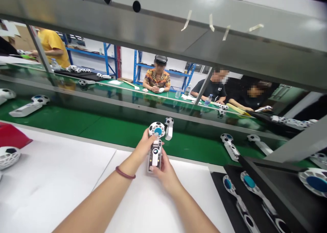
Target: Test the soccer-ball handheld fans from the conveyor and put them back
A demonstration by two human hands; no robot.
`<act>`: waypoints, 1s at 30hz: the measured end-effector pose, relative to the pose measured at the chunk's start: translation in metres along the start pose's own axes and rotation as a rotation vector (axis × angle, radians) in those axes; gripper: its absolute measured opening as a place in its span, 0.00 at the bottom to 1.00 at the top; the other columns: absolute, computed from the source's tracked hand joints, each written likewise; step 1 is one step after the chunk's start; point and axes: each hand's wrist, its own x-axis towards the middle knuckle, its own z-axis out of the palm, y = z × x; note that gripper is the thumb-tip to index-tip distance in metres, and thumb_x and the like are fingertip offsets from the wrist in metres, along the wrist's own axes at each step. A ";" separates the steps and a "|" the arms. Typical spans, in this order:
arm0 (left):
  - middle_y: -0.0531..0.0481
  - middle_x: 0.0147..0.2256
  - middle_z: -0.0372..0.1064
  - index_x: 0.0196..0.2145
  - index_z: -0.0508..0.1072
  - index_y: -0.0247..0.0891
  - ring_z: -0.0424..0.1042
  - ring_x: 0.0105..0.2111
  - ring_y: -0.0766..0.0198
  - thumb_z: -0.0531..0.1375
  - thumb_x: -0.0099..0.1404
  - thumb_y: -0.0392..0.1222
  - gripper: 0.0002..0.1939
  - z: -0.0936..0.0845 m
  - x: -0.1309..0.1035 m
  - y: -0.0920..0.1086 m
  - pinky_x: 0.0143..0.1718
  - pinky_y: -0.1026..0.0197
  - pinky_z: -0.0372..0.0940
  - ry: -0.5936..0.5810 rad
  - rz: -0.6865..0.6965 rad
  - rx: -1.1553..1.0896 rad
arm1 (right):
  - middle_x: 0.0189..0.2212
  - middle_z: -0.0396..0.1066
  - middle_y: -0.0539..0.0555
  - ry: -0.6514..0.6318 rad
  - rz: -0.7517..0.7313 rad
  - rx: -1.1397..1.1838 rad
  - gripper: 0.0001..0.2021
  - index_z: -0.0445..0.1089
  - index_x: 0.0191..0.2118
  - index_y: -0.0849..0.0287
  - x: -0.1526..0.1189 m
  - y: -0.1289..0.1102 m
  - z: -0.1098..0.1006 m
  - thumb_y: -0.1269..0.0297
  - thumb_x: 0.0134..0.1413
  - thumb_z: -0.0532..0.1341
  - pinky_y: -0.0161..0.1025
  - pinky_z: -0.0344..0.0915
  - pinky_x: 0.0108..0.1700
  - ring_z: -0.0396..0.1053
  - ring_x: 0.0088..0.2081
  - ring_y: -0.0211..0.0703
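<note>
Both hands hold a handheld fan (155, 158) upright over the front edge of the white work surface. Its round head has a black-and-white football pattern and a blue centre; the handle shows a dark, see-through body with a white strip and a small round dark display. My left hand (145, 144) grips it at the neck, thumb on the head's lower rim. Lower down, my right hand (165, 173) is closed around the handle, its thumb near the bottom end. Just behind the held fan, another football-patterned fan (169, 129) lies on the green belt (112, 129).
More fans lie on the belt, such as one at the left (32, 106) and one at the right (230, 146). A black tray (265, 166) and several fans stand at the right. A red object (12, 136) is at the left. People sit across the belt; a metal shelf hangs overhead.
</note>
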 end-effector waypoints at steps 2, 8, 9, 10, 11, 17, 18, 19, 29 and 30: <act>0.47 0.32 0.70 0.45 0.59 0.40 0.72 0.27 0.58 0.63 0.52 0.54 0.27 0.001 -0.001 0.005 0.27 0.57 0.68 0.075 0.026 -0.028 | 0.57 0.57 0.59 -0.051 0.033 -0.064 0.43 0.44 0.62 0.53 -0.004 -0.003 0.002 0.65 0.40 0.67 0.46 0.57 0.55 0.59 0.56 0.47; 0.53 0.22 0.67 0.39 0.60 0.40 0.68 0.20 0.64 0.60 0.55 0.55 0.21 0.006 -0.006 -0.006 0.21 0.63 0.65 0.226 0.055 -0.060 | 0.52 0.61 0.58 -0.086 0.025 -0.134 0.37 0.43 0.60 0.54 -0.008 0.002 -0.003 0.63 0.47 0.63 0.46 0.59 0.53 0.64 0.51 0.46; 0.53 0.22 0.68 0.39 0.60 0.40 0.68 0.21 0.64 0.60 0.55 0.54 0.21 0.007 -0.006 -0.008 0.22 0.63 0.65 0.232 0.056 -0.061 | 0.50 0.63 0.58 -0.069 0.023 -0.123 0.35 0.45 0.59 0.54 -0.007 0.003 -0.004 0.62 0.48 0.62 0.46 0.59 0.52 0.65 0.50 0.46; 0.53 0.22 0.68 0.39 0.60 0.40 0.68 0.21 0.64 0.60 0.56 0.54 0.20 0.007 -0.007 -0.009 0.22 0.63 0.66 0.237 0.058 -0.061 | 0.48 0.65 0.57 -0.048 0.027 -0.111 0.33 0.46 0.58 0.55 -0.006 0.004 -0.005 0.61 0.48 0.62 0.46 0.60 0.51 0.65 0.49 0.46; 0.53 0.22 0.68 0.39 0.60 0.40 0.68 0.21 0.64 0.60 0.56 0.54 0.20 0.008 -0.007 -0.010 0.22 0.63 0.66 0.239 0.060 -0.059 | 0.46 0.66 0.57 -0.027 0.037 -0.103 0.32 0.48 0.58 0.55 -0.005 0.004 -0.006 0.60 0.48 0.61 0.45 0.61 0.50 0.66 0.48 0.46; 0.52 0.26 0.69 0.42 0.59 0.42 0.70 0.24 0.63 0.62 0.54 0.53 0.23 0.013 -0.011 -0.010 0.25 0.62 0.67 0.241 0.100 -0.036 | 0.44 0.68 0.55 0.036 0.077 -0.102 0.30 0.50 0.55 0.54 -0.002 0.003 -0.006 0.58 0.47 0.62 0.43 0.64 0.44 0.68 0.45 0.47; 0.52 0.27 0.69 0.43 0.59 0.42 0.70 0.25 0.63 0.62 0.54 0.53 0.24 0.014 -0.012 -0.010 0.25 0.61 0.67 0.248 0.102 -0.035 | 0.44 0.68 0.56 0.037 0.085 -0.094 0.30 0.50 0.55 0.54 -0.001 0.003 -0.006 0.58 0.47 0.62 0.43 0.65 0.44 0.68 0.45 0.47; 0.52 0.28 0.68 0.44 0.58 0.43 0.70 0.25 0.62 0.62 0.54 0.53 0.24 0.015 -0.012 -0.010 0.26 0.61 0.67 0.255 0.098 -0.037 | 0.44 0.68 0.55 0.037 0.094 -0.088 0.31 0.49 0.55 0.54 -0.001 0.003 -0.006 0.58 0.47 0.62 0.43 0.65 0.43 0.68 0.44 0.47; 0.51 0.26 0.68 0.45 0.58 0.42 0.70 0.23 0.61 0.58 0.55 0.60 0.27 0.010 -0.010 -0.015 0.24 0.60 0.66 0.241 0.053 -0.064 | 0.46 0.67 0.56 0.045 0.099 -0.075 0.30 0.49 0.56 0.53 -0.003 0.007 -0.008 0.59 0.48 0.61 0.47 0.65 0.47 0.67 0.46 0.49; 0.52 0.25 0.68 0.45 0.58 0.42 0.70 0.23 0.61 0.58 0.55 0.60 0.26 0.011 -0.010 -0.015 0.24 0.60 0.66 0.241 0.059 -0.066 | 0.46 0.67 0.56 0.040 0.097 -0.066 0.30 0.49 0.56 0.53 -0.003 0.007 -0.008 0.59 0.48 0.61 0.47 0.65 0.47 0.67 0.47 0.49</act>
